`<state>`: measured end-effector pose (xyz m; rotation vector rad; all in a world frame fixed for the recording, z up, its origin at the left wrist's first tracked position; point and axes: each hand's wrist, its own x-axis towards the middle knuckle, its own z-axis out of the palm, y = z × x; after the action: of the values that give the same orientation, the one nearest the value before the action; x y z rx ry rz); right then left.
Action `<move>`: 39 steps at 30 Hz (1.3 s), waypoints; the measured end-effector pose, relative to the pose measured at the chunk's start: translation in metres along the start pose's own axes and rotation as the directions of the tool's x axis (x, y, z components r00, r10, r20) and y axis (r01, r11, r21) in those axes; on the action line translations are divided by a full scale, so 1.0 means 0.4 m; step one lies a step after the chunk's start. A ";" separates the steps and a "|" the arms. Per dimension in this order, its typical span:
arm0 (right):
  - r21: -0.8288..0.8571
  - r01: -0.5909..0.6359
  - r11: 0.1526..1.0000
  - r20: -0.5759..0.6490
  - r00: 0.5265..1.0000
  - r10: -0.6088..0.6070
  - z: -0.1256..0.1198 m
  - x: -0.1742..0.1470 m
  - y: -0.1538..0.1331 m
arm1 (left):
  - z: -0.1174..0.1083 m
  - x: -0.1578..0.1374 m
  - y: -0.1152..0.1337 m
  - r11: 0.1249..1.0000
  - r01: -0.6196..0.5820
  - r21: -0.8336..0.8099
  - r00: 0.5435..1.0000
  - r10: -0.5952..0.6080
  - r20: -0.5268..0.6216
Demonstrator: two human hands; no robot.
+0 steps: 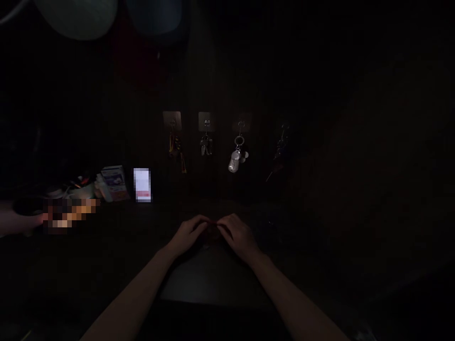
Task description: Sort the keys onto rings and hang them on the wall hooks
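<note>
The scene is very dark. My left hand [187, 235] and my right hand [239, 233] meet over the table in the lower middle, fingertips pinched and pointing at each other. Between them runs a thin, dark reddish piece [212, 223]; its kind is too dim to tell. A faint brownish patch shows just below it. Under my forearms lies a pale grey surface [199, 282], perhaps a sheet or mat. A small light bit [206, 246] rests near my left fingers.
Beyond my hands, several key bunches hang on wall hooks, among them small keys [206, 144] and a silver keyring tag [233, 162]. At left stand a lit screen [142, 183], a printed box [115, 182] and a blurred bright orange shape [73, 213]. Rounded objects [80, 16] hang above.
</note>
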<state>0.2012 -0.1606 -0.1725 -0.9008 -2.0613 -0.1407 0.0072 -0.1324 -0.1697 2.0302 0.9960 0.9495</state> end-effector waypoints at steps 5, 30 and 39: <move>-0.008 -0.066 0.998 -0.167 0.984 0.064 0.001 -0.002 0.007 | 0.002 -0.009 0.009 0.997 -0.056 0.052 0.989 0.048 0.138; 0.024 -0.185 0.982 -0.386 0.905 0.180 0.000 -0.006 0.030 | 0.047 0.007 0.023 0.989 -0.131 0.064 0.990 0.126 0.070; -0.030 -0.204 0.979 -0.173 0.965 0.196 -0.003 0.001 0.027 | 0.024 0.013 0.025 0.495 0.335 -0.802 0.942 -0.186 0.279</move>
<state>0.2087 -0.1528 -0.1738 -1.0824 -1.8060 -0.1521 0.0209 -0.1350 -0.1649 1.0482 0.5375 0.8425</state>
